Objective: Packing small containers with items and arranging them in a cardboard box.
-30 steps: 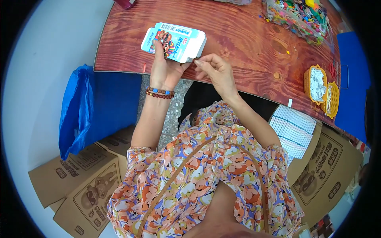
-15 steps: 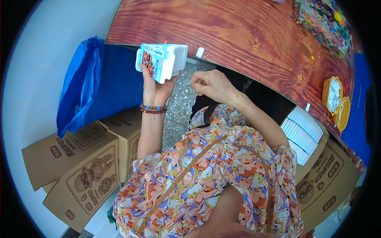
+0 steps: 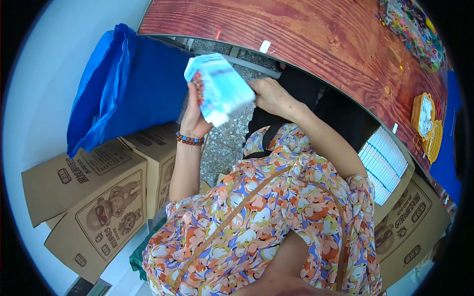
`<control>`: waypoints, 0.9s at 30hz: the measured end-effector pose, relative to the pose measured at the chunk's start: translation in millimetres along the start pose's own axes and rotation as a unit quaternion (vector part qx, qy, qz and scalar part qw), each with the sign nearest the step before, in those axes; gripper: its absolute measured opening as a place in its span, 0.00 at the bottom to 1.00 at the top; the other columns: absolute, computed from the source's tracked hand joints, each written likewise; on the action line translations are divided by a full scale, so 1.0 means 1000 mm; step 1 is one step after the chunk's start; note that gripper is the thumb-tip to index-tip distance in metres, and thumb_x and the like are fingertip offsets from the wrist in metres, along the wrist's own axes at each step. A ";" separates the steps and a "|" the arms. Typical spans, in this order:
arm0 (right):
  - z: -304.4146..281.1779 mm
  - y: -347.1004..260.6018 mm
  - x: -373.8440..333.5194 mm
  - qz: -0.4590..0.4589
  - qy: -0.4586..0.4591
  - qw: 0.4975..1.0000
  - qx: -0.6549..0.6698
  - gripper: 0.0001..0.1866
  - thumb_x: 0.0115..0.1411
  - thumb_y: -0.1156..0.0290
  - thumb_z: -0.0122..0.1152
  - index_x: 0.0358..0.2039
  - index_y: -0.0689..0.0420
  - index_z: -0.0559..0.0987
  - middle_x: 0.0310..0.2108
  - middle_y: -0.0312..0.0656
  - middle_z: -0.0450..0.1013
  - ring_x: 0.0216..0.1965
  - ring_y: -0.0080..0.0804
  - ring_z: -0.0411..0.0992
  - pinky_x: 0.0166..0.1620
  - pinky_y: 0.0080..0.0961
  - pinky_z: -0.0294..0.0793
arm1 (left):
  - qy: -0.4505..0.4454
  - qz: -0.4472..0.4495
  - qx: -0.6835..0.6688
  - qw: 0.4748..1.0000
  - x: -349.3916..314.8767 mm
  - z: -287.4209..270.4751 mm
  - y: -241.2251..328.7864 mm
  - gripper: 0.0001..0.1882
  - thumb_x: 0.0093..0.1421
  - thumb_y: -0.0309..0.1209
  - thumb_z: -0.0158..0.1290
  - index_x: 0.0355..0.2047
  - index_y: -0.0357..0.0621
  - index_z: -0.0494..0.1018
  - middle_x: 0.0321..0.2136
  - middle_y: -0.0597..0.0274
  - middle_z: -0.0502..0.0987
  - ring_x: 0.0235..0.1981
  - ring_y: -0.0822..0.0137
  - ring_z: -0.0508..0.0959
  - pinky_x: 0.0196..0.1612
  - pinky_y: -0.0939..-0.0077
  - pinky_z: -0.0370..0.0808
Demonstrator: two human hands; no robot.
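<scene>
A small light-blue and white cardboard box (image 3: 222, 86) with a colourful printed side is tilted over the floor, just off the table's near edge, and smeared by motion. My left hand (image 3: 196, 116), with a beaded bracelet at its wrist, is closed around the box's lower left side, thumb on the printed face. At the box's right end, the curled fingers of my right hand (image 3: 271, 96) grip its edge. Their tips are hidden by the box and the knuckles.
The wooden table (image 3: 296, 34) holds a white piece (image 3: 265, 47), a bag of colourful bits (image 3: 414, 34) and yellow baskets (image 3: 424, 118). A blue bag (image 3: 143, 84) stands left, above brown cartons (image 3: 111, 212). Stacked white boxes (image 3: 385, 163) fill a carton (image 3: 414, 227) at right.
My right hand, apart from the box before, has met its right end. The box has turned and moved to the right, showing more of its blue side. The view has shifted slightly.
</scene>
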State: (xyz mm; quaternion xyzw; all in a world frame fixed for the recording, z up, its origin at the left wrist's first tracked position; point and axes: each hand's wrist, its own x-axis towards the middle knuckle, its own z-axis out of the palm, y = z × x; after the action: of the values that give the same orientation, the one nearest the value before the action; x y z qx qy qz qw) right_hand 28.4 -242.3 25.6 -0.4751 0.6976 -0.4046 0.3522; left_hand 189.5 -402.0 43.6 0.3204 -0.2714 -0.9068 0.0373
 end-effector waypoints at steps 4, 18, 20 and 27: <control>0.008 0.012 -0.008 0.058 -0.089 0.975 -0.196 0.11 0.51 0.77 0.54 0.32 0.63 0.82 0.32 0.58 0.78 0.39 0.54 0.77 0.42 0.43 0.76 | 0.016 0.074 0.187 0.979 0.000 -0.010 -0.006 0.27 0.71 0.49 0.40 0.60 0.41 0.62 0.53 0.61 0.73 0.52 0.70 0.75 0.52 0.69 0.76; 0.029 -0.011 -0.023 -0.068 -0.122 0.974 -0.181 0.08 0.50 0.73 0.53 0.20 0.60 0.80 0.23 0.56 0.75 0.30 0.56 0.77 0.37 0.47 0.76 | 0.172 0.174 -0.102 0.964 0.053 -0.028 0.029 0.35 0.65 0.63 0.39 0.60 0.51 0.65 0.56 0.61 0.72 0.54 0.58 0.73 0.54 0.55 0.72; 0.020 0.006 -0.026 -0.056 -0.125 0.974 -0.180 0.08 0.51 0.73 0.54 0.20 0.60 0.79 0.23 0.55 0.75 0.30 0.54 0.76 0.35 0.45 0.75 | 0.177 0.191 -0.121 0.958 0.062 -0.043 0.038 0.37 0.63 0.65 0.40 0.59 0.50 0.66 0.54 0.58 0.73 0.51 0.56 0.75 0.51 0.55 0.74; 0.019 0.013 -0.014 -0.016 -0.102 0.964 -0.245 0.11 0.54 0.74 0.56 0.38 0.59 0.79 0.30 0.52 0.77 0.31 0.52 0.77 0.35 0.46 0.74 | 0.210 0.206 -0.110 0.950 0.060 -0.068 0.064 0.37 0.64 0.63 0.40 0.61 0.49 0.64 0.57 0.56 0.71 0.55 0.53 0.72 0.57 0.52 0.71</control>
State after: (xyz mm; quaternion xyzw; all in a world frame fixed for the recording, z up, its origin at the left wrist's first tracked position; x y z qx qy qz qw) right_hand 44.5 -231.0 7.3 -0.5966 0.7283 -0.1764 0.2873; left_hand 175.9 -502.4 -1.0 0.4344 -0.2163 -0.8160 0.3142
